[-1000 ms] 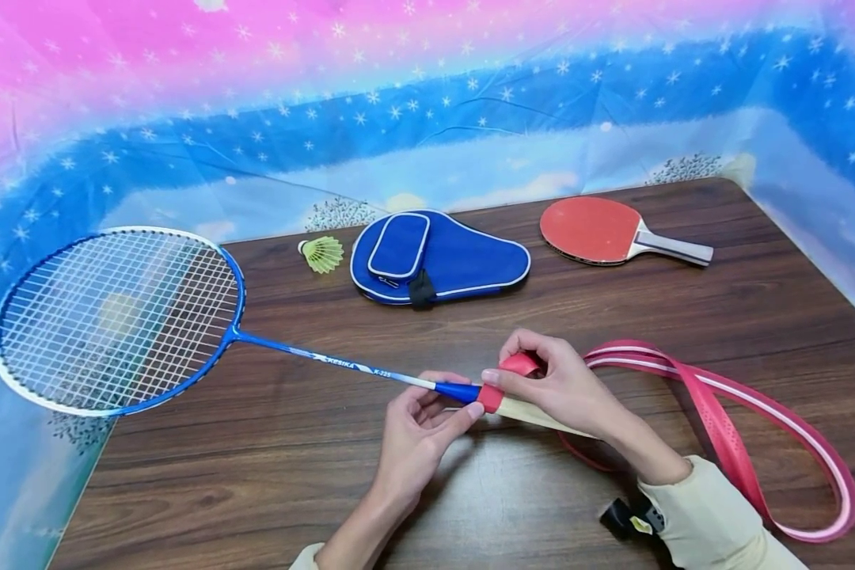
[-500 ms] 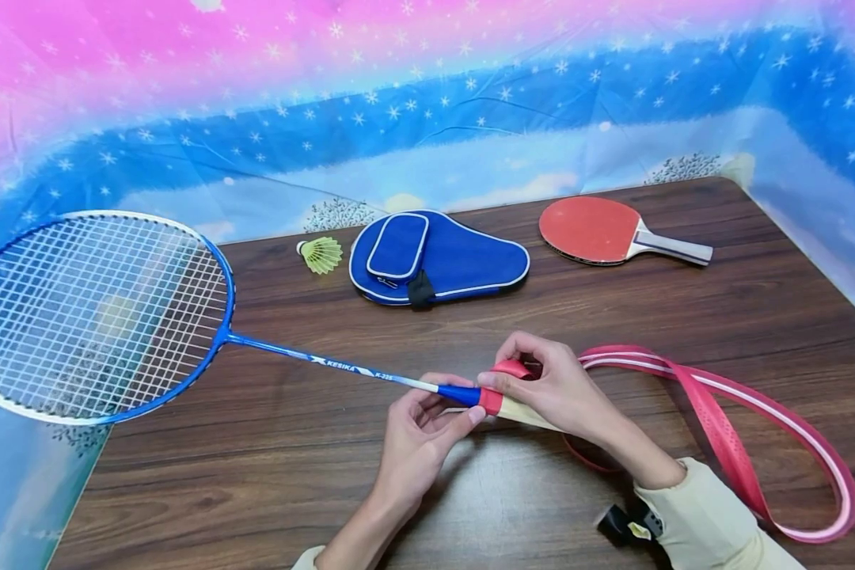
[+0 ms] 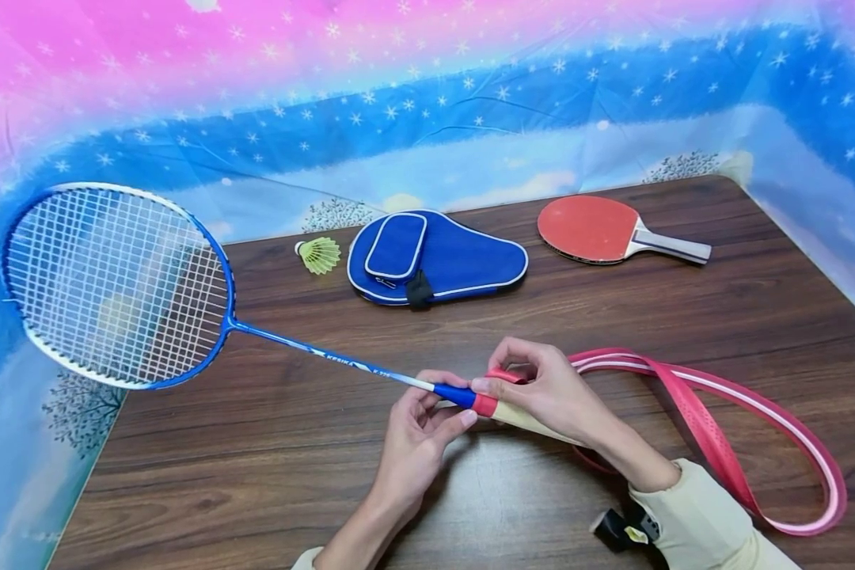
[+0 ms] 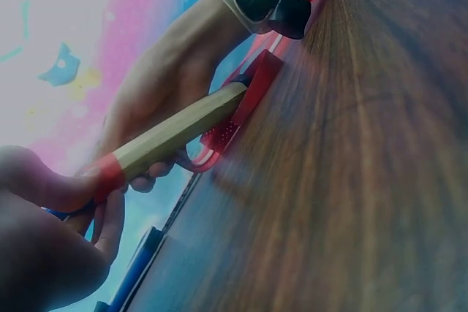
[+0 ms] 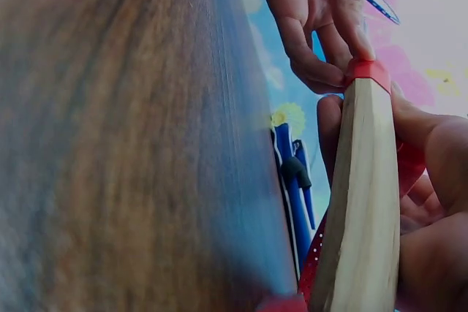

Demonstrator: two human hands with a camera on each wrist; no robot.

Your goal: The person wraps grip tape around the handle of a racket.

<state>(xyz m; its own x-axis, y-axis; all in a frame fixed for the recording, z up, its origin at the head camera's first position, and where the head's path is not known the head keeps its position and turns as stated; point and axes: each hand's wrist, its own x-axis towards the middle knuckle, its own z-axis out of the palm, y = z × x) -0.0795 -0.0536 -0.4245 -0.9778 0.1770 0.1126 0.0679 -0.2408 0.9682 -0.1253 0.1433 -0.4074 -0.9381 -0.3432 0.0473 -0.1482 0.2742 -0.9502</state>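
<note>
A blue and white badminton racket slants across the head view, its strung head at the left. My left hand holds it between thumb and fingers at the blue cone atop the handle. A band of red grip tape circles the top of the bare wooden handle. My right hand pinches the tape close beside that band, with a red fold between thumb and fingers. From there the rest of the tape, pink-red with a white stripe, lies in a long loop on the table at the right.
Along the back of the wooden table lie a yellow shuttlecock, a blue zip case with white piping, and a red table tennis bat. A patterned cloth hangs behind.
The racket has turned about its shaft and its head now sits higher. The right hand has moved slightly left along with the tape, and the tape loop has shifted left.
</note>
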